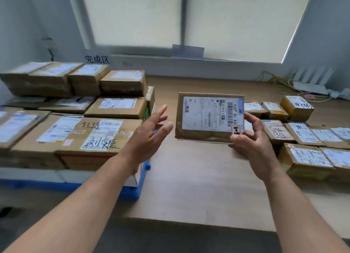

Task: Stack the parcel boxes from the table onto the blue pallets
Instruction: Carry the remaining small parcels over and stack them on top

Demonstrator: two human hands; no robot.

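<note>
**One parcel box held up over the desk, next to the loaded pallet**

The right hand [251, 139] grasps a brown parcel box [208, 116] at its lower right corner. The thumb lies on the front side, near a small red sticker, and the other fingers go round the right edge to the back. The box is in the air above the desk [189, 177] and touches nothing else. It is tilted up, so its large white shipping label with a barcode faces the camera.

The left hand [149, 133] is released, with the fingers straight and a little spread. It holds nothing. It is just beside the left edge of the held box, with a small gap between them, and it is in front of the right end of the stack.

At the left stands a blue pallet [132, 192], close to the left edge of the desk. On it lie the stacked boxes [94, 131] in several layers, all brown cardboard with white labels; some have black handwriting on top. Between the lowest brown boxes and the pallet there is a white layer; what it is, I cannot tell.

At the right side of the desk are the waiting boxes [303, 139], smaller ones set close together in rows, also with labels and handwriting.

On the wall behind the stack hangs a paper sign [97, 59] with three black characters. Above it is a window with a pale blind [227, 21]. In the far right corner of the desk is a white router [312, 82] with upright antennas and some cables beside it.
</note>
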